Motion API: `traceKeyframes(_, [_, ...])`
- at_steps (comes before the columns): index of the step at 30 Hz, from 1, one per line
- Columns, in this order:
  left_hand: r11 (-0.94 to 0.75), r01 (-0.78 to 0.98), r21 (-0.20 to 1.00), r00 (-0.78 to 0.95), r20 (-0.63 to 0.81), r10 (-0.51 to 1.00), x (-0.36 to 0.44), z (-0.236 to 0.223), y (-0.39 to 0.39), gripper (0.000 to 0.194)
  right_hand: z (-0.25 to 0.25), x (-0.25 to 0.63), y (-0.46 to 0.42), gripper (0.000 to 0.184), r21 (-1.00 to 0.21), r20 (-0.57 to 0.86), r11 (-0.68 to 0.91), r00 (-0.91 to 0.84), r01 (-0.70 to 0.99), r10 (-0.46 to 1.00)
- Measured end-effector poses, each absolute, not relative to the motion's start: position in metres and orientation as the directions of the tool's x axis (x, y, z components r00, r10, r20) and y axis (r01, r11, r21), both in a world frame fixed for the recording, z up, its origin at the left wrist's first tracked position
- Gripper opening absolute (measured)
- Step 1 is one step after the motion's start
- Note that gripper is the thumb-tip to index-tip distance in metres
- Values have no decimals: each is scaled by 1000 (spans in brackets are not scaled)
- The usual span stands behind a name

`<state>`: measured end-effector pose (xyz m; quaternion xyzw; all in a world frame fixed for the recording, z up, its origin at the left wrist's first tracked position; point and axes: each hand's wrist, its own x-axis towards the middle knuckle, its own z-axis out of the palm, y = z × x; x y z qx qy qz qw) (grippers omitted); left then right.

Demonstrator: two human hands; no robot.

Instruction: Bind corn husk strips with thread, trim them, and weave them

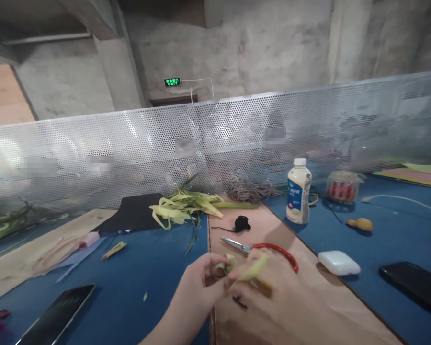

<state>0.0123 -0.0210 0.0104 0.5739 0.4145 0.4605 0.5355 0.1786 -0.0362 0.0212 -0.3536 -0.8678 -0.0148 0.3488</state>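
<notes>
My left hand [204,280] is closed, thumb and fingers pinching a small pale-green corn husk bundle [221,269] with a round, brownish end. Close against it is my right hand [269,287], smeared by motion, with a light green corn husk strip [255,268] between its fingers. Just beyond the hands lie scissors [239,245] with red handles, partly covered by my right hand. A ball of black yarn [242,224] rests past the scissors on the brown board [273,230]. A short dark scrap [240,302] lies below the hands.
A heap of corn husks [183,206] lies at the back, beside grey cord [253,191]. To the right stand a bottle [298,191] and a clear tub [342,187], with a white case [338,262] and black phone [413,287] nearer. Another phone [57,314] lies left. A perforated metal screen [147,158] closes the back.
</notes>
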Motion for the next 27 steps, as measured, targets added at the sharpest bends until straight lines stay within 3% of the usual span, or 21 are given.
traceKeyframes(4, [32, -87, 996, 210, -13, 978, 11, 17, -22, 25, 32, 183, -33, 28, -455, 532, 635, -380, 624, 756])
traceKeyframes(7, [44, -150, 988, 212, -12, 977, 12, 21, -25, 19, 42, 181, -33, 19, -809, 224, 289, -186, 513, 957])
traceKeyframes(9, [64, -193, 979, 229, -18, 973, 13, 23, -27, 16, 47, 179, -34, 15, -898, 66, 114, -125, 425, 990])
traceKeyframes(15, [61, -197, 978, 257, -9, 966, 16, 21, -28, 17, 47, 174, -38, 19, -993, -57, -23, -300, 116, 952])
traceKeyframes(22, [-54, -25, 998, 213, 59, 975, 15, 10, -22, 25, 31, 171, -30, 19, -999, -42, -33, -229, 43, 973])
traceKeyframes(27, [-82, 44, 996, 210, 71, 975, 13, 16, -24, 21, 36, 172, -35, 20, -998, -59, -51, -292, 36, 954])
